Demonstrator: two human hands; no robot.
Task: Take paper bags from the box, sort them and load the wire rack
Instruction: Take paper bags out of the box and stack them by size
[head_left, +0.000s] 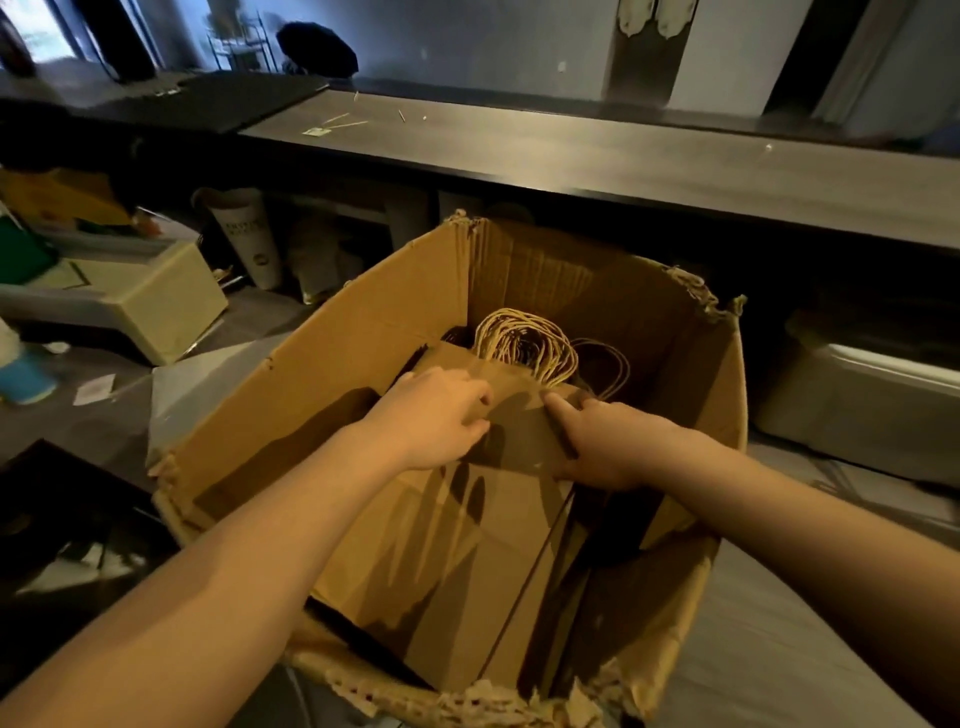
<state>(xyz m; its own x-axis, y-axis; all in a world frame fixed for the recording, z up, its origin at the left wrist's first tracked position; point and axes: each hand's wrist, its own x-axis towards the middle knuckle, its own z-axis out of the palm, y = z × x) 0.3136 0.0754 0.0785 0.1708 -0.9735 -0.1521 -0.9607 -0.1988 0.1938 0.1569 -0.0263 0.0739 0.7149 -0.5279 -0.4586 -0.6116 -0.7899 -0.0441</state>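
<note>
Dim room, long dark counter, pale wall.

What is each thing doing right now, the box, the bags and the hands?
cardboard box, open, rim torn.
paper bags, lying flat inside the box.
twine handles, bunched at the far end.
left hand, fingers curled on the bags.
right hand, grips the bags' edge, thumb on top.

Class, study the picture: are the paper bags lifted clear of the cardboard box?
No, the paper bags lie down inside the cardboard box, with the left hand and right hand touching them.
</note>
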